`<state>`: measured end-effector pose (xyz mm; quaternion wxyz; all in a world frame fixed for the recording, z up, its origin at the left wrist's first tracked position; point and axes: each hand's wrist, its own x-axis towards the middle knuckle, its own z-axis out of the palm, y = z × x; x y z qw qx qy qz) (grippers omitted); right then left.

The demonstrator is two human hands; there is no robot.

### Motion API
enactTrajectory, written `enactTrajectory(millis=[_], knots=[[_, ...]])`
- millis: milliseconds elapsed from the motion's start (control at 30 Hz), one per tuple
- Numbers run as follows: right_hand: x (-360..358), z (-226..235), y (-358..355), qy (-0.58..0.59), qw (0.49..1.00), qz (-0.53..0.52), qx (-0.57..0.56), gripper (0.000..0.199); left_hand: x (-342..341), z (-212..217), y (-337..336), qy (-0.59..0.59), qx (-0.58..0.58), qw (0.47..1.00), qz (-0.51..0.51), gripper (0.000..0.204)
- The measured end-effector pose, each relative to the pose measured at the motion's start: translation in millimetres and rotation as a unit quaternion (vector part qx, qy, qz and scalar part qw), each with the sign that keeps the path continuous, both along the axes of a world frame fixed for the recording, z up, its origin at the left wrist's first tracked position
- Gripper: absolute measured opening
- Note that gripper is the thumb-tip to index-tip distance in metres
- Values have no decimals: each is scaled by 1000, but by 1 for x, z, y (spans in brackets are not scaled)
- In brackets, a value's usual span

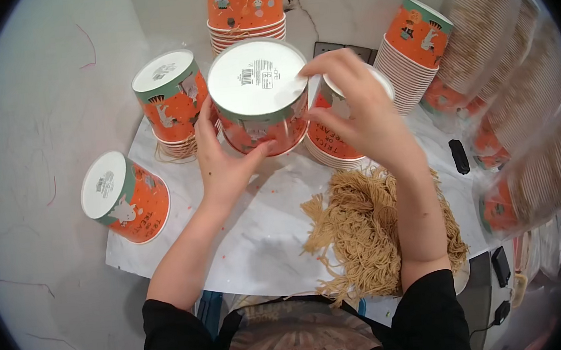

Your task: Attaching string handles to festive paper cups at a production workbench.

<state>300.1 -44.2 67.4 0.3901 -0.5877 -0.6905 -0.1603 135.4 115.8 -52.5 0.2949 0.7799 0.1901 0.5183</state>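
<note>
My left hand (226, 168) is wrapped round the lower left side of an upside-down orange and green paper bucket (256, 87), its white base facing up. Close to that bucket's right edge, my right hand (371, 110) has thumb and index finger apart, the fingers slightly blurred. Whether its fingertips touch the wall is unclear. Partly behind the right hand is a stack of like buckets (334, 142). A heap of tan cord strands (355, 228) lies under my right forearm.
Upside-down buckets stand at left: a stack (170, 101) with cord at its rims, and a single bucket (139, 204). Taller stacks rise at the back (246, 8) and right (410, 57). Bagged bucket stacks (520, 87) and a small black object (459, 156) lie farther right.
</note>
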Motion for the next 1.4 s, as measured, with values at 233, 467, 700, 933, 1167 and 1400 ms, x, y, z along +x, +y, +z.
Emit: enactTrajectory(millis=[233,467,700,933,1167,1400], knots=[[36,-3,-28,-55,933,-291,-205,38,13,-16,7,60,-82,994,34,114],[49,-8,-14,-23,925,-357,-128,26,17,-27,14,64,-93,993,12,117],[70,-17,-11,-21,926,-367,-85,24,15,-39,19,106,-54,992,30,115],[86,-19,-11,-31,937,-347,-27,25,17,-41,18,113,-63,991,19,116],[87,-16,-9,-16,955,-294,24,25,14,-38,16,128,-65,989,22,121],[87,-21,-9,18,965,-262,-15,20,12,-23,-12,95,51,989,103,108]])
